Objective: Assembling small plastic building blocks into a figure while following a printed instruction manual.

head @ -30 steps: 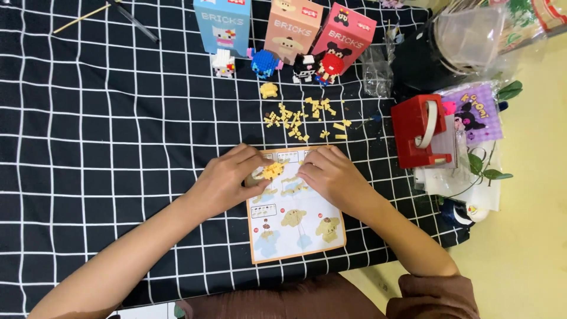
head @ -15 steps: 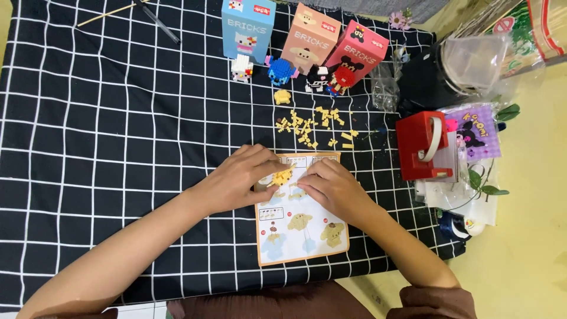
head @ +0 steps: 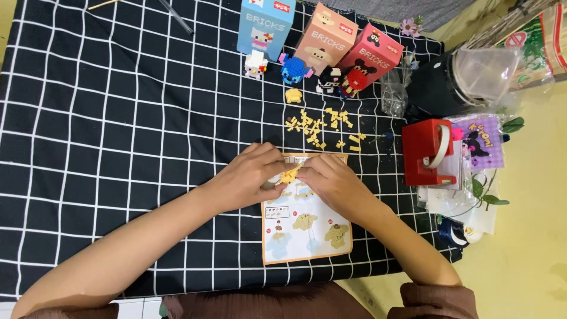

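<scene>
My left hand [head: 248, 177] and my right hand [head: 331, 180] meet over the top of an instruction sheet [head: 304, 227] with orange edges and pictures of a yellow figure. Between their fingertips they pinch a small yellow brick assembly [head: 289, 175]. Beyond the sheet lies a scatter of loose yellow bricks [head: 322, 125], and a larger yellow piece [head: 293, 95] sits apart behind them. All of it rests on a black cloth with white grid lines [head: 118, 147].
At the back stand a blue box [head: 264, 23], a peach box [head: 325, 38] and a red box [head: 369, 56], with small built figures [head: 293, 68] in front. A red tape dispenser [head: 428, 152], plastic bags and a clear container [head: 484, 71] crowd the right side.
The camera view has shifted, so everything sits lower and rightward in frame. Both hands stay together over the sheet, still working the yellow assembly.
</scene>
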